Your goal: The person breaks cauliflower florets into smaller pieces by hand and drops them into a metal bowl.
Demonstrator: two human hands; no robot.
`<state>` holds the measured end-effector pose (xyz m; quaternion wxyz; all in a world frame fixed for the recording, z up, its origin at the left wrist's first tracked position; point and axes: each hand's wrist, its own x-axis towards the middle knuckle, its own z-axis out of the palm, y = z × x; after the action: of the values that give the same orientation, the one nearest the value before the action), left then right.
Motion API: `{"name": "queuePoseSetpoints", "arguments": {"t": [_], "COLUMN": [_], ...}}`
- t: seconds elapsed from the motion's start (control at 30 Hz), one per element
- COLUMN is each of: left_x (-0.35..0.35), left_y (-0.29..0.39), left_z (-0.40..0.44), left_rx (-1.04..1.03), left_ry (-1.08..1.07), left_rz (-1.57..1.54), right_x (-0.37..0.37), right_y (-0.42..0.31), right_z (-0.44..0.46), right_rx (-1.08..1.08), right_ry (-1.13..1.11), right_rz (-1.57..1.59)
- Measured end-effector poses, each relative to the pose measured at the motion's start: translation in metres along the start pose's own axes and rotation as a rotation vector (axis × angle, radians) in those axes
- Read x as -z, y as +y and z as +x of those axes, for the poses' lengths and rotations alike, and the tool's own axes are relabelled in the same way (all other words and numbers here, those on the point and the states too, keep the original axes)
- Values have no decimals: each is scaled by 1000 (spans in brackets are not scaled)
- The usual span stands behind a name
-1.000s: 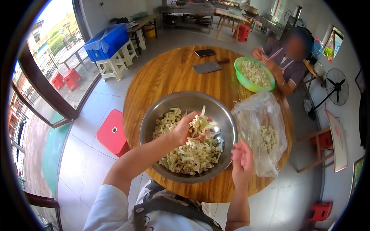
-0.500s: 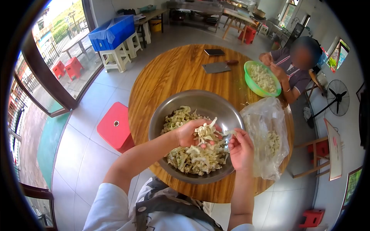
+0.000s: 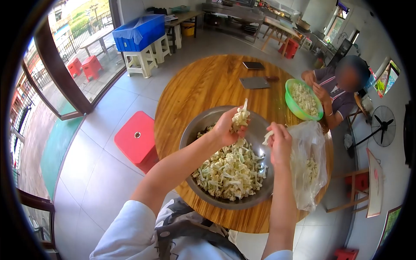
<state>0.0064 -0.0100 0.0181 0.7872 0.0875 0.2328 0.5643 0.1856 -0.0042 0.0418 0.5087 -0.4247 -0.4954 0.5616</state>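
A large steel bowl (image 3: 187,138) sits near the table's front edge, with many cut cauliflower florets (image 3: 229,173) in it. Over the bowl's far side, my left hand (image 3: 228,127) is closed around a cauliflower piece (image 3: 241,117), its pale stem sticking up past the fingers. My right hand (image 3: 281,142) is above the bowl's right rim, thumb and fingers pinching a small cauliflower floret (image 3: 268,137). A gap separates the two hands. Just right of that hand lies a clear plastic bag (image 3: 308,190) with some pale pieces (image 3: 311,170) inside.
Across the round wooden table (image 3: 195,82) lie a cleaver (image 3: 255,82) and a phone (image 3: 253,65). A co-worker (image 3: 336,86) handles something above a green bowl (image 3: 291,104) of cauliflower. A red stool (image 3: 134,138) stands left of the table.
My left hand has risen and turned, from an open palm bearing cauliflower to a closed grip. My right hand is slightly higher. The view has shifted, moving the scene rightward.
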Motion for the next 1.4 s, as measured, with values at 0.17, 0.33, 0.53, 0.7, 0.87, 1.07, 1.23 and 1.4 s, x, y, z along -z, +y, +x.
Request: {"name": "queuePoseSetpoints", "arguments": {"t": [0.17, 0.33, 0.53, 0.7, 0.87, 1.07, 1.23, 1.4], "left_x": [1, -12, 4, 5, 5, 1, 5, 0], "left_y": [5, 10, 0, 5, 4, 17, 19, 6], "left_z": [15, 20, 34, 34, 32, 22, 22, 21], "left_rx": [-29, -40, -129, -83, -35, -97, -87, -91], "left_ry": [58, 126, 163, 91, 55, -12, 18, 170], "left_rz": [-1, 134, 150, 71, -37, -44, 73, 275], "right_x": [4, -15, -37, -25, -21, -22, -23, -38], "right_y": [12, 0, 27, 33, 13, 19, 24, 23], "right_z": [28, 53, 58, 64, 58, 50, 49, 41], "right_rx": [58, 43, 70, 34, 34, 177, 321, 387], "right_ry": [-141, -117, -203, -110, -12, -60, -168, -178], "right_rz": [-576, -161, -60, 15, 143, -321, -587, -223]}}
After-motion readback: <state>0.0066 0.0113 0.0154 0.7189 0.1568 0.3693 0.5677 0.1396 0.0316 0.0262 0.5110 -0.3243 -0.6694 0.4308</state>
